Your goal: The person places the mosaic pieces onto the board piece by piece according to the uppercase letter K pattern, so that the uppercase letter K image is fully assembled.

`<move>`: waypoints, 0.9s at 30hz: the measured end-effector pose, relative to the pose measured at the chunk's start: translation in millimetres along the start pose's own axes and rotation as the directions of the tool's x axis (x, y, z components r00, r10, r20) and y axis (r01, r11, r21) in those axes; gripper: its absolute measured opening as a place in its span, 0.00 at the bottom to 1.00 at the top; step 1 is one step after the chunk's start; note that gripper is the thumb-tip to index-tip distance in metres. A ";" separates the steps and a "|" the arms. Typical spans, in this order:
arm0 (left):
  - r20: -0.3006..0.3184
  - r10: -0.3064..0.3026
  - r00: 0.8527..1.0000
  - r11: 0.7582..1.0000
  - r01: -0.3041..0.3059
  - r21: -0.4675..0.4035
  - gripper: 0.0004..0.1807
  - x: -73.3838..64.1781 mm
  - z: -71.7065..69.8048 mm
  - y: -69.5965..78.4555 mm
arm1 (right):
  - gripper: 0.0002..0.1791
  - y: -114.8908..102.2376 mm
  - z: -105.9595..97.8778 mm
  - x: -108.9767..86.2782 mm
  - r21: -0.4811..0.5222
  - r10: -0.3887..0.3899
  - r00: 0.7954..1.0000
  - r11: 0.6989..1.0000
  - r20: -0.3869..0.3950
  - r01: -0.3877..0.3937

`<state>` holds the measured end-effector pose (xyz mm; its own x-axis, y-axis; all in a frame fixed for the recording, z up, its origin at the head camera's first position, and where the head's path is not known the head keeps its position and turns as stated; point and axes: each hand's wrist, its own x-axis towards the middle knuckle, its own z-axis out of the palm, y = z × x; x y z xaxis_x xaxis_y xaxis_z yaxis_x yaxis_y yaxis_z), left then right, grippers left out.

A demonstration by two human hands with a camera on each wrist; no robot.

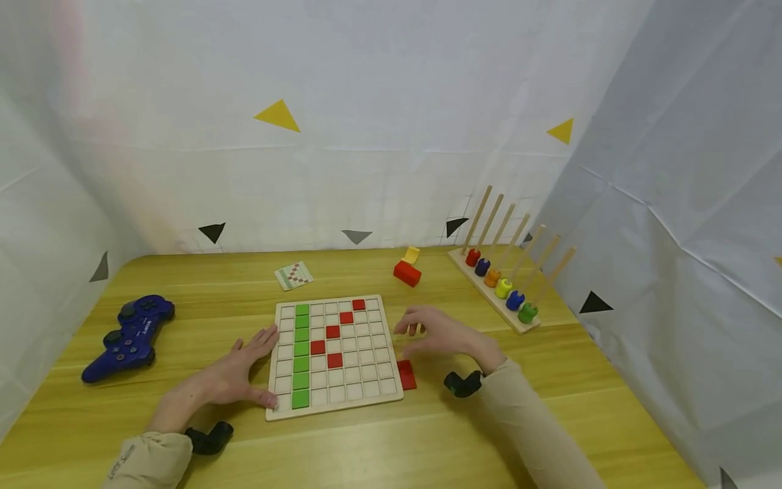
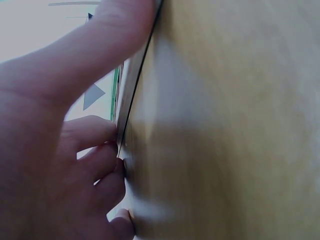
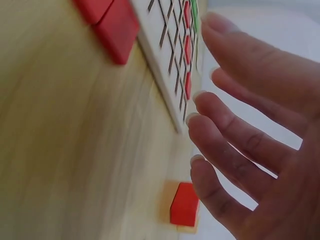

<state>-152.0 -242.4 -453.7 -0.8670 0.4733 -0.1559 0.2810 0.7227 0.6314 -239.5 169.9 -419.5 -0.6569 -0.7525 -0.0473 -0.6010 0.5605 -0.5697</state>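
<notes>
A pale wooden grid board (image 1: 366, 360) lies flat on the table, with a column of green tiles (image 1: 301, 348) near its left side. Several red tiles (image 1: 332, 331) sit in its squares, most along a slanting line. My left hand (image 1: 235, 372) rests at the board's left edge, thumb and fingers spread and touching the frame. To the right of the board my right hand (image 1: 436, 331) hovers over the table, fingers loosely bent, holding nothing. Just below it, two loose red tiles (image 3: 119, 32) lie side by side against the board's right edge.
Behind the board lie a small pattern card (image 1: 294, 275), a red block (image 1: 406, 273) and a yellow piece (image 1: 411, 255). A peg stand (image 1: 489, 292) with coloured beads stands at the back right. On the left lies a blue game controller (image 1: 129, 338). White sheets (image 1: 391, 176) surround the table.
</notes>
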 end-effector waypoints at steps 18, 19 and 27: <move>0.009 -0.020 1.000 1.000 0.020 -0.006 0.68 0.7 0.6 -0.8 | 0.16 19.2 7.2 -10.9 0.021 0.012 0.999 1.000 0.050 -0.013; 0.008 -0.017 1.000 1.000 0.017 -0.006 0.68 0.8 0.5 -0.5 | 0.16 18.9 7.7 -10.6 0.016 0.010 0.998 1.000 0.055 -0.011; 0.007 -0.019 1.000 1.000 0.019 -0.002 0.68 0.6 0.5 0.6 | 0.14 13.7 11.3 -10.0 0.003 -0.003 0.997 1.000 0.081 0.003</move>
<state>-152.2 -241.3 -453.8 -0.8695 0.4625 -0.1732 0.2633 0.7309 0.6297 -236.0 181.2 -436.1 -0.6158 -0.7799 -0.1119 -0.6018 0.5573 -0.5721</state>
